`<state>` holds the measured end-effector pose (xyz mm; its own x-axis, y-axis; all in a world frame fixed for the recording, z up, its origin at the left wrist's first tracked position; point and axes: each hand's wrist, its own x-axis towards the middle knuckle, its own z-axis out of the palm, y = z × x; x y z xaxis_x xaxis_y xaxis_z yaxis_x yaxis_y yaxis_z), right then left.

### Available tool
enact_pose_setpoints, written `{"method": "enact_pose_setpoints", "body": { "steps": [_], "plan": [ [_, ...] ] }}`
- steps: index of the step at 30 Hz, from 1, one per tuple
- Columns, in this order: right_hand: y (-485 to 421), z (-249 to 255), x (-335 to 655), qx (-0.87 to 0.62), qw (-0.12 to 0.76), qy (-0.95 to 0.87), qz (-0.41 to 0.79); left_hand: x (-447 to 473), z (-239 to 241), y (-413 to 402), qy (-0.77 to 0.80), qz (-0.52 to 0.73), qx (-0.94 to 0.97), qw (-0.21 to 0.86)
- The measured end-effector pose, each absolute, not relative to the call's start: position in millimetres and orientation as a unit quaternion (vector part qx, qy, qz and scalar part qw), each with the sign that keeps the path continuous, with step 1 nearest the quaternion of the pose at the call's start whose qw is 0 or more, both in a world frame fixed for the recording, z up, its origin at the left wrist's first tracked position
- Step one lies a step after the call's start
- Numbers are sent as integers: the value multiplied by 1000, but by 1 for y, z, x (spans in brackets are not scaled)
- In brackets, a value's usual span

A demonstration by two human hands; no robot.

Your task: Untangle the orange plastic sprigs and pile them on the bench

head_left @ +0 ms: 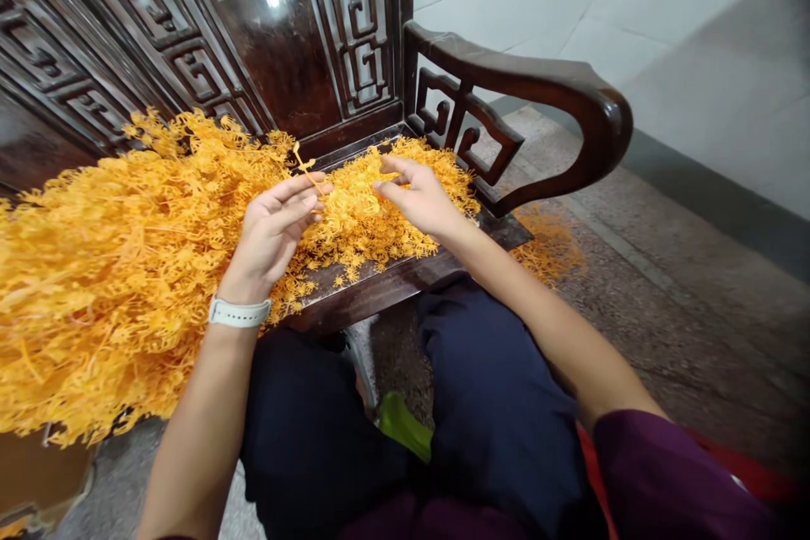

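Observation:
A big heap of orange plastic flower sprigs covers the seat of a dark carved wooden bench. My left hand hovers over the heap, fingers closed on a thin orange sprig that sticks up from the fingertips. Just to its right, my right hand rests on a smaller pile of loose orange pieces, with its fingers curled and pinching among them. What the right fingers hold is too small to name. A white band sits on my left wrist.
The bench's curved armrest rises right of my right hand. Some orange pieces lie on the speckled floor beyond the seat's edge. My knees in dark trousers are below the seat front. A cardboard box corner shows at lower left.

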<state>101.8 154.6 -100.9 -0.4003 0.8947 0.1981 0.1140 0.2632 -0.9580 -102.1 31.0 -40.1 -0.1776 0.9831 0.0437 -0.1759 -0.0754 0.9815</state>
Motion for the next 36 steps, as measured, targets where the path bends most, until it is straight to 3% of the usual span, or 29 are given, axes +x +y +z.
{"method": "enact_pose_setpoints", "body": {
  "steps": [5, 10, 16, 26, 36],
  "plan": [
    [155, -101, 103, -360, 414, -673, 495, -100, -41, 31, 499, 589, 441, 459],
    [147, -90, 105, -255, 456, -694, 496, -100, -45, 33, 506, 582, 456, 444],
    [136, -80, 107, -149, 406, -807, 403, -97, -51, 36, 516, 572, 489, 409],
    [140, -79, 113, -130, 417, -719, 540, -114, -53, 44, 516, 701, 393, 295],
    [151, -90, 107, -176, 544, -549, 610, -122, -47, 41, 518, 751, 279, 300]
  ]
}}
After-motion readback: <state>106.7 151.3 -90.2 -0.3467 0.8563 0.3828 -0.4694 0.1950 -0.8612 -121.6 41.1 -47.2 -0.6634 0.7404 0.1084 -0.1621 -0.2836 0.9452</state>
